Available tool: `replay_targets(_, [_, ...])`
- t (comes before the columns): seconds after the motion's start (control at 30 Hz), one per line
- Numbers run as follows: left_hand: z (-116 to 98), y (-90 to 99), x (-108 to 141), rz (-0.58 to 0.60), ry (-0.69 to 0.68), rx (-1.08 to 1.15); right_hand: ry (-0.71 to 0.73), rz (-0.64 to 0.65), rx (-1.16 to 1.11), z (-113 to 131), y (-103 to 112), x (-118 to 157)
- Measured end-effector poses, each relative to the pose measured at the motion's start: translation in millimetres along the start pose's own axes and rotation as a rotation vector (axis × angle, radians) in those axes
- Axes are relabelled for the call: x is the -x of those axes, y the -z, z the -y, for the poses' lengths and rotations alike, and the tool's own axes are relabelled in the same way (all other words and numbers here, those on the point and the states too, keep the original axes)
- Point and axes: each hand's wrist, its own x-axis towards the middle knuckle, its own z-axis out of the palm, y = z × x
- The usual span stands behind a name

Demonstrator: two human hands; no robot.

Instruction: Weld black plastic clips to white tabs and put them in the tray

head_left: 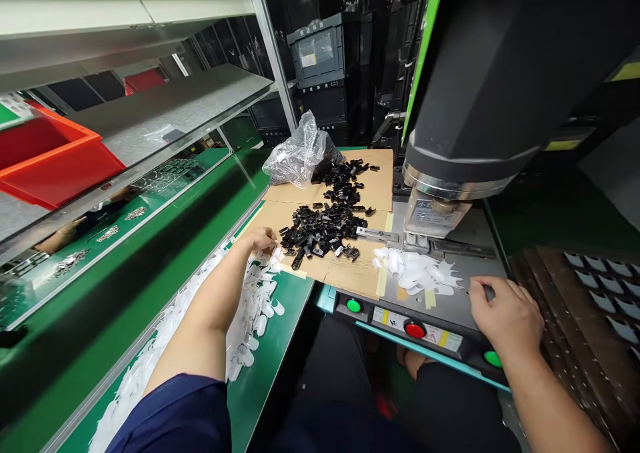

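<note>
My left hand (pixel 263 240) is at the left edge of the cardboard, its fingers pinched together beside the pile of black parts (pixel 320 226). What it holds, if anything, is too small to name; white pieces lie just under it. Many thin white pieces (pixel 255 300) cover the green table under my left forearm. My right hand (pixel 505 306) is over the right end of the grey machine bed, thumb and index finger curled together, their tips near a small heap of white pieces (pixel 415 270). Whatever is between those fingers cannot be made out.
The machine head (pixel 440 166) hangs above the bed. Green (pixel 354 305) and red (pixel 415 329) buttons line its front. A plastic bag (pixel 300 153) lies behind the black pile. Brown trays (pixel 575 320) are stacked at right; a red bin (pixel 55 153) sits on the left shelf.
</note>
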Motion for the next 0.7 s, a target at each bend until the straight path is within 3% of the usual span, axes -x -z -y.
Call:
replay_targets(0.2, [6, -3.5, 27, -0.014, -0.130, -0.042, -0.015, -0.012, -0.017, 1, -1, 0])
replay_targets(0.47, [5, -29.6, 55, -0.211, -0.276, -0.215, -0.065, 0.028, -0.052, 6, 3, 0])
replay_targets(0.7, [19, -18.9, 81, -0.188, -0.275, -0.339, -0.079, 0.051, -0.049, 8, 5, 0])
